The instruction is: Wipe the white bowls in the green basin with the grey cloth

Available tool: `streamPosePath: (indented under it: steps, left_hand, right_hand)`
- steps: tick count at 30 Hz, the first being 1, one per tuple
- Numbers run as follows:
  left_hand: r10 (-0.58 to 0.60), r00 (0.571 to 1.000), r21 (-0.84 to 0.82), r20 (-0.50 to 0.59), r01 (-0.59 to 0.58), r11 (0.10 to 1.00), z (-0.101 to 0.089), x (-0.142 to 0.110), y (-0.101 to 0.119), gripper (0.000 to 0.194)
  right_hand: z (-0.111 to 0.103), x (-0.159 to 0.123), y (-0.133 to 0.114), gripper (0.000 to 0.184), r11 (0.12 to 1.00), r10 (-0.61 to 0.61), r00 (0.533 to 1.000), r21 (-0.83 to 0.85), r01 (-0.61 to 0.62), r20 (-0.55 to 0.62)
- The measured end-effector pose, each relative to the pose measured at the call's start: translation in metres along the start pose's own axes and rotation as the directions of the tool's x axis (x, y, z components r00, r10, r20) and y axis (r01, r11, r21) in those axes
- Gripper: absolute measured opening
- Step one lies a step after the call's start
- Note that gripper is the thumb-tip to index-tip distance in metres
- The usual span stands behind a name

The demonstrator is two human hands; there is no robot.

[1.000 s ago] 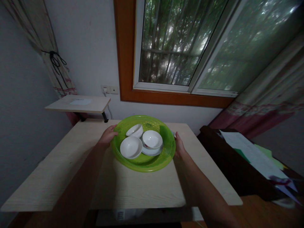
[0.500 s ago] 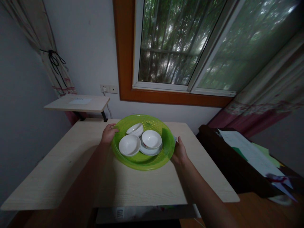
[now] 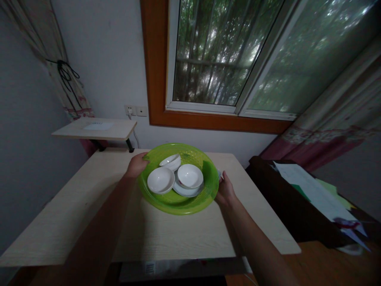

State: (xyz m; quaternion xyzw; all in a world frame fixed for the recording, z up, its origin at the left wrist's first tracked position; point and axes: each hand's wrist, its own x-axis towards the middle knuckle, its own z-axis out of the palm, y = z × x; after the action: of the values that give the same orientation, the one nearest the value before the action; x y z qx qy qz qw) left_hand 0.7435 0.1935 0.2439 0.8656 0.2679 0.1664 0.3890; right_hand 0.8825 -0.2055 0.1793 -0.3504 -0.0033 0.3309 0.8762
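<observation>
A round green plastic basin (image 3: 181,203) sits over the far middle of a pale wooden table (image 3: 166,234). Inside it lie three white bowls: one at the front left (image 3: 160,180), one at the right (image 3: 190,176) on a white plate (image 3: 186,191), and one tilted at the back (image 3: 170,161). My left hand (image 3: 136,165) grips the basin's left rim, fingers curled over the edge. My right hand (image 3: 225,190) holds the right rim, thumb on top.
A small raised shelf (image 3: 95,129) with a paper stands at the table's back left, below a wall socket (image 3: 137,110). A dark cabinet (image 3: 297,210) with papers (image 3: 312,190) lies to the right. A window and curtains are behind.
The basin with its bowls has shifted slightly left with both hands on its rim. The view has moved a little.
</observation>
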Motion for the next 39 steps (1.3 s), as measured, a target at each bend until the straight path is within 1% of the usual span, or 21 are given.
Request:
streamPosePath:
  steps: [3,6,9,13,15,18,20,22,24,26,28,29,30,32,33,35,36,37,38,39]
  left_hand:
    - [0.073,0.997,0.105,0.015,-0.074,0.992,0.001,0.006,0.003,0.05]
    - [0.075,0.997,0.157,0.018,-0.077,0.985,0.003,0.012,0.005,0.053]
    - [0.06,0.998,0.178,0.026,-0.063,0.982,0.006,0.017,0.006,0.055]
    - [0.095,0.995,0.173,0.038,-0.1,0.98,0.009,0.023,0.005,0.051]
    - [0.11,0.993,0.154,0.039,-0.115,0.981,0.01,0.024,0.003,0.049]
    - [0.122,0.992,0.148,0.041,-0.127,0.981,0.011,0.025,0.002,0.047]
    - [0.125,0.991,0.155,0.04,-0.129,0.979,0.011,0.024,0.002,0.047]
    - [0.125,0.992,0.15,0.028,-0.128,0.98,0.011,0.023,0.003,0.047]
    - [0.106,0.994,0.125,-0.036,-0.101,0.987,0.009,0.021,0.004,0.043]
    - [0.069,0.983,0.051,-0.169,-0.061,0.997,0.006,0.019,0.004,0.04]
    - [0.006,0.949,-0.086,-0.314,-0.034,0.996,0.004,0.014,0.001,0.041]
    - [-0.031,0.932,-0.169,-0.36,-0.032,0.985,0.004,0.011,-0.002,0.041]
    - [-0.072,0.922,-0.245,-0.381,-0.026,0.969,0.004,0.006,-0.005,0.039]
    - [-0.152,0.914,-0.339,-0.377,0.016,0.941,0.006,-0.007,-0.012,0.034]
    - [-0.208,0.906,-0.361,-0.369,0.066,0.93,0.007,-0.015,-0.015,0.032]
    - [-0.311,0.901,-0.419,-0.302,0.168,0.893,0.011,-0.034,-0.02,0.039]
    - [-0.312,0.923,-0.465,-0.225,0.18,0.867,0.012,-0.042,-0.022,0.045]
    - [-0.289,0.948,-0.51,-0.134,0.184,0.84,0.013,-0.05,-0.023,0.05]
    - [-0.274,0.958,-0.522,-0.087,0.191,0.832,0.013,-0.056,-0.023,0.051]
    - [-0.252,0.966,-0.5,-0.063,0.188,0.846,0.012,-0.061,-0.024,0.049]
  right_hand:
    - [0.007,0.016,-0.004,0.051,0.999,0.006,0.999,-0.051,-0.008,-0.031]
    - [0.013,0.031,-0.01,0.053,0.994,0.024,0.998,-0.109,-0.031,-0.063]
    - [0.018,0.043,-0.016,0.06,0.981,0.083,0.996,-0.171,-0.088,-0.032]
    - [0.027,0.054,-0.02,0.072,0.96,0.194,0.981,-0.205,-0.191,-0.006]
    - [0.031,0.057,-0.021,0.076,0.953,0.222,0.975,-0.209,-0.217,-0.001]
    - [0.034,0.058,-0.02,0.078,0.953,0.218,0.976,-0.221,-0.206,0.029]
    - [0.034,0.056,-0.019,0.076,0.959,0.181,0.982,-0.23,-0.165,0.05]
    - [0.031,0.052,-0.018,0.071,0.966,0.127,0.991,-0.23,-0.115,0.039]
    - [0.028,0.045,-0.017,0.066,0.974,0.084,0.996,-0.211,-0.085,-0.013]
    - [0.025,0.035,-0.015,0.061,0.983,0.053,0.997,-0.174,-0.061,-0.056]
    - [0.023,0.024,-0.012,0.058,0.991,0.024,0.997,-0.13,-0.033,-0.071]
    - [0.023,0.018,-0.011,0.056,0.994,0.01,0.997,-0.109,-0.018,-0.071]
    - [0.022,0.012,-0.009,0.055,0.996,0.001,0.998,-0.089,-0.007,-0.07]
    - [0.02,0.001,-0.005,0.051,0.999,-0.008,0.998,-0.053,0.004,-0.068]
    - [0.018,-0.004,-0.003,0.049,0.999,-0.01,0.998,-0.04,0.008,-0.066]
    - [0.015,-0.011,0.0,0.045,1.0,-0.017,0.998,-0.021,0.016,-0.062]
    - [0.013,-0.014,0.001,0.043,1.0,-0.023,0.998,-0.015,0.022,-0.062]
    - [0.012,-0.016,0.002,0.041,1.0,-0.029,0.997,-0.013,0.028,-0.065]
    - [0.01,-0.017,0.003,0.04,0.999,-0.034,0.997,-0.015,0.033,-0.07]
    - [0.01,-0.017,0.004,0.04,0.999,-0.037,0.997,-0.02,0.035,-0.074]
